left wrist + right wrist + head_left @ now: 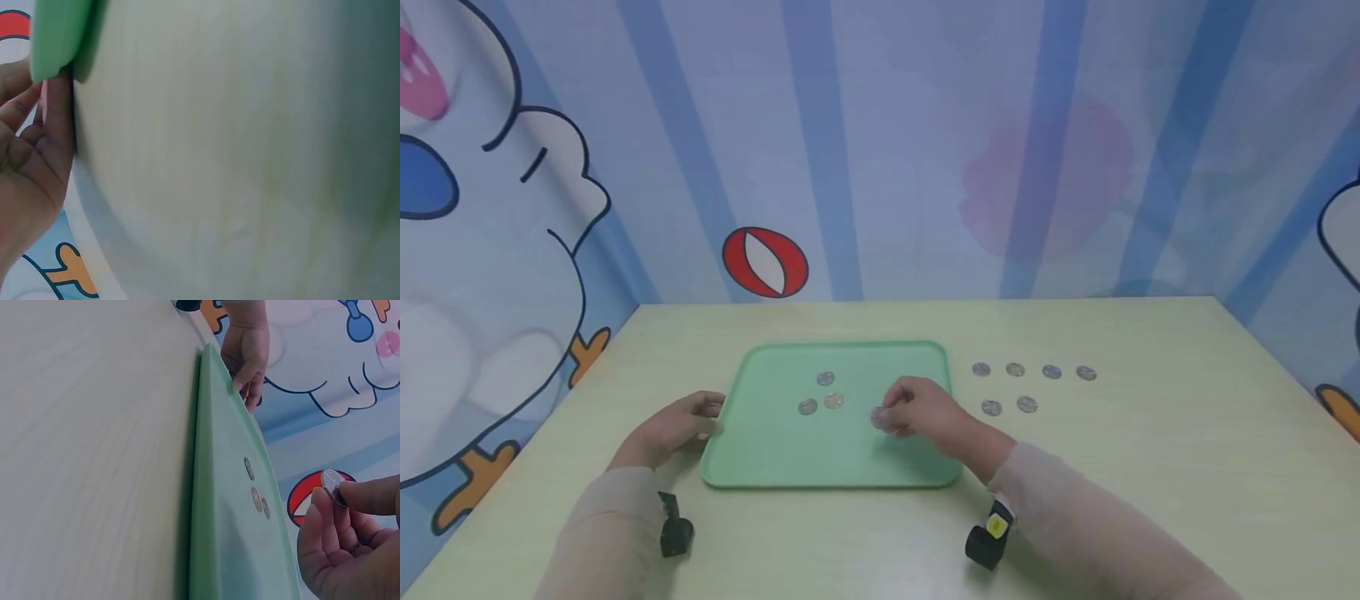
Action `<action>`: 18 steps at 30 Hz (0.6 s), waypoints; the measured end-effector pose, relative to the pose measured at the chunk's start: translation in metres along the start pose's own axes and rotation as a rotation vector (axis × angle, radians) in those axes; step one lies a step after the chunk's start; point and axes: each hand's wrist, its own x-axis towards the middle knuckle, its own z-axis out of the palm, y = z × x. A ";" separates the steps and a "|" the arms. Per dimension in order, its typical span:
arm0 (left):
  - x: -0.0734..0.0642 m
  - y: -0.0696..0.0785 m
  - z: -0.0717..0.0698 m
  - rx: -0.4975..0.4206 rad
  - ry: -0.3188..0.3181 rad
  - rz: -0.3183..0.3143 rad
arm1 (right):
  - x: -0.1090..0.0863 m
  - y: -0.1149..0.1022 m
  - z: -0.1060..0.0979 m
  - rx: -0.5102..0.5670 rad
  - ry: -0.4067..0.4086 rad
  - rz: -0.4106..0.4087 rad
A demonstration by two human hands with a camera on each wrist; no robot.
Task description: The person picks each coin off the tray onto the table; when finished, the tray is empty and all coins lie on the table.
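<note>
My right hand (925, 412) pinches a silver coin (877, 417) between thumb and fingertips, over the right half of a light green tray (775, 467). In the right wrist view that coin (333, 485) stands on edge in the pinch. At the tray's left rim, my left hand (677, 425) grips the edge, its thumb at the rim in the right wrist view. Three coins lie on the tray: one coin (825, 378) at the back, another coin (807, 407) at the front left and a third coin (834, 401) beside it.
Right of the tray, several coins lie on the pale wooden table (1187, 467) in two rows, a back-row coin (1015, 369) and a front-row coin (992, 407) among them. Behind the table stands a blue striped backdrop (910, 167) with cartoon figures.
</note>
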 end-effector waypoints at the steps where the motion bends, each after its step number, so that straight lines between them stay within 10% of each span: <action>1: 0.000 0.000 0.000 0.000 0.000 0.001 | -0.002 0.001 -0.004 -0.002 -0.002 -0.002; 18: 0.000 0.000 0.000 0.006 0.002 0.006 | -0.019 0.024 -0.073 0.019 0.055 -0.006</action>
